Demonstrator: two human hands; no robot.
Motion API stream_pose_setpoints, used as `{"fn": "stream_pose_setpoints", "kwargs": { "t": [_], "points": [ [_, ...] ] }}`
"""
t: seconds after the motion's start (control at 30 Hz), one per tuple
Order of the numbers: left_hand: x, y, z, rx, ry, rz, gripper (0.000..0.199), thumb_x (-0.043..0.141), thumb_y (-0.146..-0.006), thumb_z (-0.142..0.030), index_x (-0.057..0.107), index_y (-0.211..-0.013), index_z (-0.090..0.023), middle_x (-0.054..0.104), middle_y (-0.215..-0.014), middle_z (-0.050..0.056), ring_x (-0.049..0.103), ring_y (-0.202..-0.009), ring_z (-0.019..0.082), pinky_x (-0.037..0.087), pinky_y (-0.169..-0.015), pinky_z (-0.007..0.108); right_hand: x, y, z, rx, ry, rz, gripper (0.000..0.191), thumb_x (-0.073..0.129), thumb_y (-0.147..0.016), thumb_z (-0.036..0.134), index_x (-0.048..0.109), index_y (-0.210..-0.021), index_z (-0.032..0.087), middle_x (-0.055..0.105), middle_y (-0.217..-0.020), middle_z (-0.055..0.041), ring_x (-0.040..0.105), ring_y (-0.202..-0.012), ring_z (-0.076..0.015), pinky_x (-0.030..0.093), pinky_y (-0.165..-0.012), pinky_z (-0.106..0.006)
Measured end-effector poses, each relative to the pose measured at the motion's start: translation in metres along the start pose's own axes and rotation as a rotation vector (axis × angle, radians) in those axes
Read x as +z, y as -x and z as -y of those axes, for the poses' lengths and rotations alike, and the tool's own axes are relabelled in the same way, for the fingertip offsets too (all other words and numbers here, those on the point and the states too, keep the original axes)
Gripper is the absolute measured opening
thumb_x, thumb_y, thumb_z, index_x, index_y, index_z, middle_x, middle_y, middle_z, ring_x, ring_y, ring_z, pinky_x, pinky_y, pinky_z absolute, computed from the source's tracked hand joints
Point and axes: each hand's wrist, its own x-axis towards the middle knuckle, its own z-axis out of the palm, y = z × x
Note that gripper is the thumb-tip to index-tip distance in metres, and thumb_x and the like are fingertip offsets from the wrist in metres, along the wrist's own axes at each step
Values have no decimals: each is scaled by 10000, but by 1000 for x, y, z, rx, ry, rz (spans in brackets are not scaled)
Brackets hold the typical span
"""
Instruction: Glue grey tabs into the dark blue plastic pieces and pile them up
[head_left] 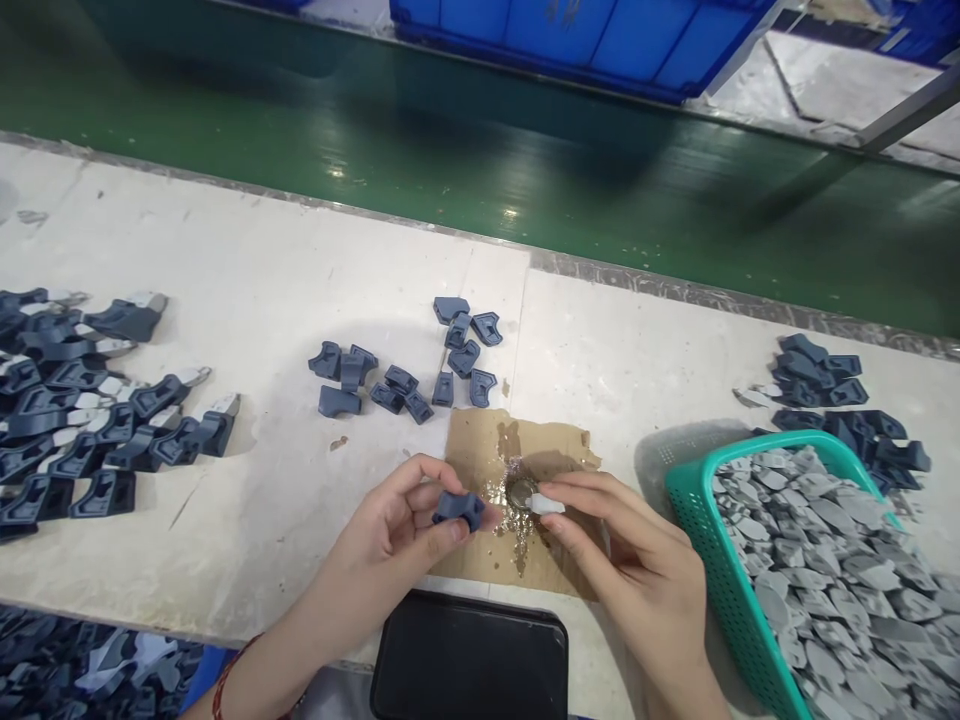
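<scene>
Between the thumb and fingers of my left hand [409, 520] is a dark blue plastic part [457, 509], held just left of a small round dish [520, 492]. My right hand [637, 550] pinches a small light grey plastic piece [548, 505] at the dish's right rim; whether the piece touches the dish I cannot tell. The dish sits on a brown cardboard sheet [465, 450] marked with wet, shiny splashes. Several loose dark blue parts [402, 379] lie on the white table beyond my left hand.
A green basket [720, 540] full of grey pieces stands at right, with dark blue parts [817, 370] behind it. Blue parts joined with grey pieces [82, 400] cover the table's left. A black tray [472, 655] lies in front. Beyond runs a green belt [420, 150] and blue crates [570, 40].
</scene>
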Motion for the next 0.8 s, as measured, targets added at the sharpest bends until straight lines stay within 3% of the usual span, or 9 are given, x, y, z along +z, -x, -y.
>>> {"fn": "stream_pose_setpoints", "kwargs": {
  "t": [0.27, 0.53, 0.8],
  "points": [
    [1, -1, -1, -81, -5, 101, 238, 701, -978, -453, 702, -1071, -234, 746, -879, 1, 735, -835, 158, 583, -814, 266, 9, -1, 10, 27, -312, -27, 238, 760, -886, 110, 809, -1013, 305, 800, -943, -29, 765, -890, -200, 636, -741, -284],
    [4, 1, -2, -150, -20, 157, 293, 689, -978, -496, 692, -1079, -221, 719, -807, -23, 721, -760, 118, 546, -757, 215, 14, -3, 15, 6, -315, 15, 227, 746, -902, 123, 799, -1023, 307, 798, -956, -10, 752, -911, -165, 616, -775, -244],
    [0, 1, 1, -150, -36, 161, 286, 661, -997, -483, 703, -1104, -221, 698, -805, -9, 705, -752, 138, 545, -764, 246, 14, -6, 19, -9, -271, 49, 180, 741, -900, 126, 809, -981, 272, 802, -919, -41, 768, -865, -197, 638, -726, -274]
  ]
}}
